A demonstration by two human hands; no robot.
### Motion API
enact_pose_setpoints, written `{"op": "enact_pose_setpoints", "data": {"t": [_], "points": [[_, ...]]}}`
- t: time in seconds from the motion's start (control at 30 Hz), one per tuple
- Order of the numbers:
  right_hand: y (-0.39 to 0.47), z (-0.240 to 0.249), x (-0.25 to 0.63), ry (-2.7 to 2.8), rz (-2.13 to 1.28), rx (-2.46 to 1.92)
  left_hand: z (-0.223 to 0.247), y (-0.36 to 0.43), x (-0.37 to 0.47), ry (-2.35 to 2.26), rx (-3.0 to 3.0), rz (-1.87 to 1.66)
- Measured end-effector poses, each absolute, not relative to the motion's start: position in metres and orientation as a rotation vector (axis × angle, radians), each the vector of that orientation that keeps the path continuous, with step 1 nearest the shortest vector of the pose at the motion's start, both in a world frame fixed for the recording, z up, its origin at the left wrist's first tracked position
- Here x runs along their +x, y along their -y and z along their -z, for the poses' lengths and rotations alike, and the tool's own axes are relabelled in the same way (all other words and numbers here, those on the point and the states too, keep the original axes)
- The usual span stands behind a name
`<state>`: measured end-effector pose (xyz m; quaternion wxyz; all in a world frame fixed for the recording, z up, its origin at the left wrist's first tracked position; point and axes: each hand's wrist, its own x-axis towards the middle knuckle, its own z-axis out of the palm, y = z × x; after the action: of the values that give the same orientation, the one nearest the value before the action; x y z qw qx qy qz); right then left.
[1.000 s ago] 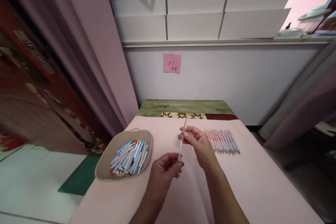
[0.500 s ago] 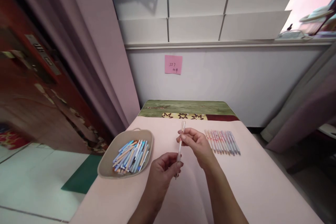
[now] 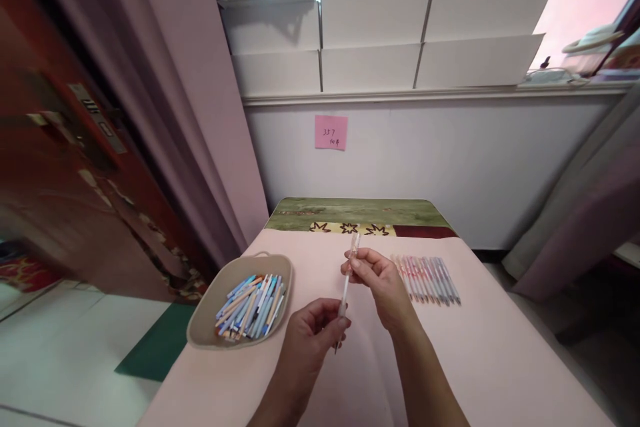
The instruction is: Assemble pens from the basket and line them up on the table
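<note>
At frame centre above the desk (image 3: pixel 490 360), both hands pinch one slim pen (image 3: pixel 346 287): left hand (image 3: pixel 313 340) low, right hand (image 3: pixel 377 280) high. Light, stiff, probably slippery; fingertip holds near each end suit it.

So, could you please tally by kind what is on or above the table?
Hands: 2, left and right
Held pen: 1
Tray of pens: 1
Row of pens: 1, pens too blurred to count
Total: 5
</note>
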<state>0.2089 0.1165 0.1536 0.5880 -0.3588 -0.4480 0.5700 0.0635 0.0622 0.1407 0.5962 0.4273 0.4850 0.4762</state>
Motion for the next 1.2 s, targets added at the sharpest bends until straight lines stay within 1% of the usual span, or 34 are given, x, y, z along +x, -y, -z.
{"op": "enact_pose_setpoints", "data": {"t": [0.27,0.47,0.8,1.0,1.2], "points": [[-0.115,-0.152,0.209,1.100,-1.373,-0.811,-0.145,-0.061,0.061,-1.101,1.023,-1.102],[-0.111,-0.154,0.206,1.162,-1.571,-0.699,-0.163,-0.056,0.064,-1.117,1.001,-1.145],[-0.112,-0.147,0.209,1.172,-1.768,-0.562,-0.160,-0.053,0.062,-0.820,0.667,-1.067],[-0.114,-0.141,0.207,1.219,-1.770,-0.616,-0.159,-0.054,0.064,-0.871,0.695,-1.093],[-0.114,-0.144,0.207,1.251,-1.697,-0.579,-0.157,-0.055,0.065,-0.896,0.729,-1.107]]}}
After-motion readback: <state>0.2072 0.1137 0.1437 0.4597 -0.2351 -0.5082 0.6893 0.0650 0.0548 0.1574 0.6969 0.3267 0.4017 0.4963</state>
